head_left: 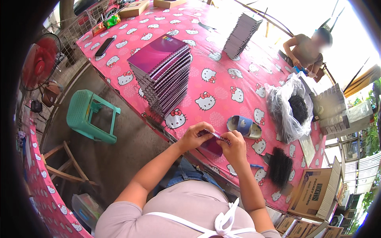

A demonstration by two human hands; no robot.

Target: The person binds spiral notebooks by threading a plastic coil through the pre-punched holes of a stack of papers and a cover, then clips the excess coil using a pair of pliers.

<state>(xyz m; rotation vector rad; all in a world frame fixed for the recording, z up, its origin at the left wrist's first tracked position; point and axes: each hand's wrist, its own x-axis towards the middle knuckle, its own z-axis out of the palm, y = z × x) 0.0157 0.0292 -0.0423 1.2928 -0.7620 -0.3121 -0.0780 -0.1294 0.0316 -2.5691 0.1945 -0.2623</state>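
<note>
Both my hands are closed on a small purple spiral notebook (212,147) at the near edge of the table. My left hand (194,137) pinches the left part of its spiral-bound edge, while my right hand (234,147) grips the right end of that edge. Just beyond my right hand lies a blue patterned, rounded object (241,125) whose kind I cannot make out. A tall stack of purple spiral notebooks (158,57) rises to the left. Right of my hands are a blue pen-like stick (256,166) and a bundle of black binding coils (280,166).
A clear plastic bag (278,99) holds more black coils. Farther off stand another notebook stack (241,35) and a seated person (307,51). A phone (104,46) lies far left; a cardboard box (313,192) is at right. A green stool (81,113) and red fan (39,63) stand left.
</note>
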